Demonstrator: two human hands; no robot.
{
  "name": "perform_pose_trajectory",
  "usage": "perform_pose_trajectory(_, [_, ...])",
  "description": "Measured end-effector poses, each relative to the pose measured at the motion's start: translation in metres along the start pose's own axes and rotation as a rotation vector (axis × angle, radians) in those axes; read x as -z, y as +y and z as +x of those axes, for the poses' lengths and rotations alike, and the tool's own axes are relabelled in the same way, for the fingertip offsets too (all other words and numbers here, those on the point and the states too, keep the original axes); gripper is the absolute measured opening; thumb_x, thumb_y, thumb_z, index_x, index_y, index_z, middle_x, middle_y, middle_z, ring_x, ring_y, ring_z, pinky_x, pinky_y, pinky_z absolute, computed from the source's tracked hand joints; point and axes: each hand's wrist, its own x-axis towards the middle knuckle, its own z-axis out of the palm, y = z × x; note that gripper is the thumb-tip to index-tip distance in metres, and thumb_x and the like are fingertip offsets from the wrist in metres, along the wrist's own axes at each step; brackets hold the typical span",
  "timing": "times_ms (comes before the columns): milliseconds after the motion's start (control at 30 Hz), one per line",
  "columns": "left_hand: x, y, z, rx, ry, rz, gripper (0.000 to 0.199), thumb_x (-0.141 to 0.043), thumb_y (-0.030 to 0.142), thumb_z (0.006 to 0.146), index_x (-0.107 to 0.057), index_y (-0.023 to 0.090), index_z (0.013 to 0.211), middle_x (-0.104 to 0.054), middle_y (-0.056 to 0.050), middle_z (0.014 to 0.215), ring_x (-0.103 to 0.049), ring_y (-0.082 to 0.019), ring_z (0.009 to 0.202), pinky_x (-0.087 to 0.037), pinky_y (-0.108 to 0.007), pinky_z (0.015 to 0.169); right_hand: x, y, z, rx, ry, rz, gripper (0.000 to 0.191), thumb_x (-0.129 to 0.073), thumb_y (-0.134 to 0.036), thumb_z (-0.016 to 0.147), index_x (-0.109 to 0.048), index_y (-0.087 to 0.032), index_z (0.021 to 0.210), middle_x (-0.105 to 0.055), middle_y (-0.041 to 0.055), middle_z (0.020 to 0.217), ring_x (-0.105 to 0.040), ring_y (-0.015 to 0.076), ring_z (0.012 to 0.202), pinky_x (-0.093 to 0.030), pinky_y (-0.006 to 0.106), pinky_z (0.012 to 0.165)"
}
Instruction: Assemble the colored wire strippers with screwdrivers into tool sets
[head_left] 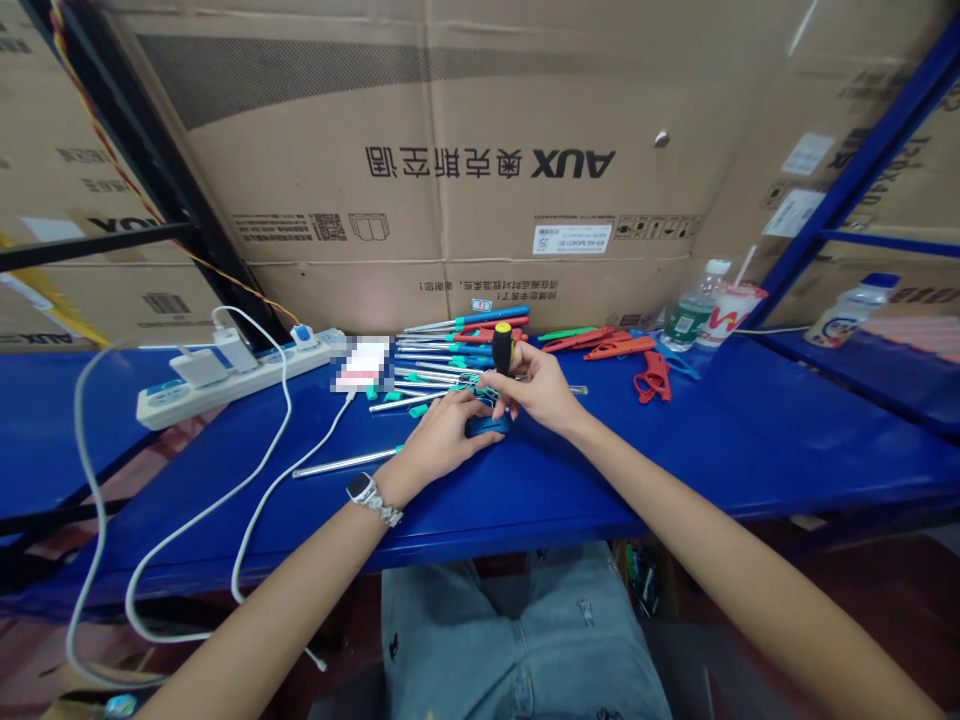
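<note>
Under my left hand, a blue plastic handle lies on the table, held down by the fingers and thumb. A long metal rod with a teal collar comes out on the other side of that hand, in line with the handle and apparently part of it. My right hand is closed around a screwdriver with a black and yellow grip, held upright just above the blue handle. Its tip is hidden by the fingers. Beyond both hands lie several metal rods with teal pieces.
Orange-red plastic handles and a red one lie to the right. A green bottle and a cup with a straw stand behind them. On the left are a power strip, white cables and a blurred phone. Cardboard backs the table.
</note>
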Motion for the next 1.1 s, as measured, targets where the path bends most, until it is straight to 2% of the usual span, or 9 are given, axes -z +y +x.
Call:
perform_pose_trajectory(67, [0.000, 0.000, 0.000, -0.002, 0.000, -0.004, 0.023, -0.076, 0.037, 0.090, -0.074, 0.022, 0.107, -0.069, -0.009, 0.111, -0.064, -0.030, 0.106, -0.050, -0.044, 0.094, -0.006, 0.002, 0.002, -0.022, 0.048, 0.003, 0.060, -0.085, -0.055, 0.069, -0.033, -0.028, 0.080, -0.063, -0.0062, 0.061, -0.064, 0.0176, 0.044, -0.041, 0.025, 0.035])
perform_pose_trajectory(167, [0.001, 0.001, 0.000, 0.000, -0.002, 0.009, 0.024, -0.076, 0.038, 0.090, -0.073, 0.021, 0.107, -0.069, -0.008, 0.107, -0.064, -0.030, 0.103, -0.051, -0.043, 0.092, -0.008, 0.003, 0.001, -0.022, 0.066, -0.007, 0.052, -0.082, -0.055, 0.074, -0.040, -0.027, 0.085, -0.059, -0.0082, 0.057, -0.061, 0.0156, 0.041, -0.046, 0.027, 0.038])
perform_pose_trajectory(233, [0.000, 0.000, 0.000, -0.002, -0.006, 0.019, 0.025, -0.075, 0.040, 0.091, -0.074, 0.020, 0.107, -0.068, -0.008, 0.105, -0.064, -0.030, 0.103, -0.051, -0.043, 0.091, -0.004, 0.001, -0.003, -0.013, 0.021, 0.008, 0.044, -0.075, -0.059, 0.081, -0.049, -0.025, 0.094, -0.059, -0.0073, 0.062, -0.062, 0.0142, 0.043, -0.050, 0.027, 0.041])
perform_pose_trajectory(333, [0.000, -0.001, 0.000, -0.003, -0.005, 0.011, 0.027, -0.075, 0.040, 0.091, -0.075, 0.021, 0.109, -0.068, -0.008, 0.107, -0.064, -0.030, 0.104, -0.051, -0.044, 0.091, 0.009, -0.002, -0.007, -0.041, -0.080, 0.048, 0.049, -0.067, -0.066, 0.084, -0.058, -0.021, 0.103, -0.063, -0.0027, 0.075, -0.067, 0.0147, 0.050, -0.052, 0.027, 0.043])
perform_pose_trajectory(533, [-0.001, -0.002, 0.001, -0.002, 0.000, -0.013, 0.024, -0.078, 0.036, 0.089, -0.074, 0.021, 0.107, -0.069, -0.009, 0.110, -0.065, -0.029, 0.105, -0.051, -0.043, 0.094, 0.012, 0.005, 0.003, 0.062, 0.064, -0.054, 0.048, -0.086, -0.056, 0.070, -0.054, -0.022, 0.078, -0.065, -0.0023, 0.067, -0.065, 0.0160, 0.047, -0.045, 0.026, 0.040])
perform_pose_trajectory(733, [-0.001, -0.001, 0.001, -0.007, 0.004, -0.011, 0.023, -0.078, 0.035, 0.089, -0.074, 0.021, 0.106, -0.069, -0.008, 0.109, -0.064, -0.030, 0.106, -0.051, -0.044, 0.093, -0.002, 0.006, 0.004, 0.041, 0.016, -0.030, 0.045, -0.082, -0.054, 0.077, -0.049, -0.025, 0.087, -0.060, -0.0075, 0.057, -0.058, 0.0136, 0.038, -0.041, 0.024, 0.034])
perform_pose_trajectory(833, [-0.002, -0.002, 0.001, 0.002, 0.000, 0.003, 0.024, -0.077, 0.036, 0.089, -0.075, 0.021, 0.108, -0.069, -0.008, 0.109, -0.064, -0.030, 0.106, -0.051, -0.044, 0.094, 0.004, 0.000, -0.002, 0.013, -0.055, -0.007, 0.043, -0.071, -0.061, 0.085, -0.055, -0.024, 0.100, -0.060, -0.0066, 0.066, -0.056, 0.0107, 0.041, -0.046, 0.024, 0.035])
perform_pose_trajectory(933, [-0.003, -0.003, 0.000, 0.007, 0.006, -0.007, 0.025, -0.077, 0.037, 0.089, -0.075, 0.021, 0.108, -0.069, -0.008, 0.111, -0.064, -0.030, 0.107, -0.051, -0.045, 0.095, 0.015, -0.003, -0.003, -0.003, -0.130, 0.002, 0.045, -0.068, -0.062, 0.086, -0.059, -0.021, 0.101, -0.067, 0.0002, 0.083, -0.061, 0.0117, 0.049, -0.045, 0.024, 0.034])
perform_pose_trajectory(1100, [-0.002, -0.002, -0.001, 0.006, 0.013, 0.003, 0.026, -0.077, 0.039, 0.089, -0.074, 0.021, 0.107, -0.070, -0.009, 0.112, -0.064, -0.031, 0.108, -0.051, -0.046, 0.095, 0.014, 0.002, 0.008, 0.076, -0.017, -0.083, 0.037, -0.079, -0.049, 0.081, -0.053, -0.021, 0.085, -0.073, 0.0023, 0.082, -0.063, 0.0122, 0.045, -0.045, 0.024, 0.037])
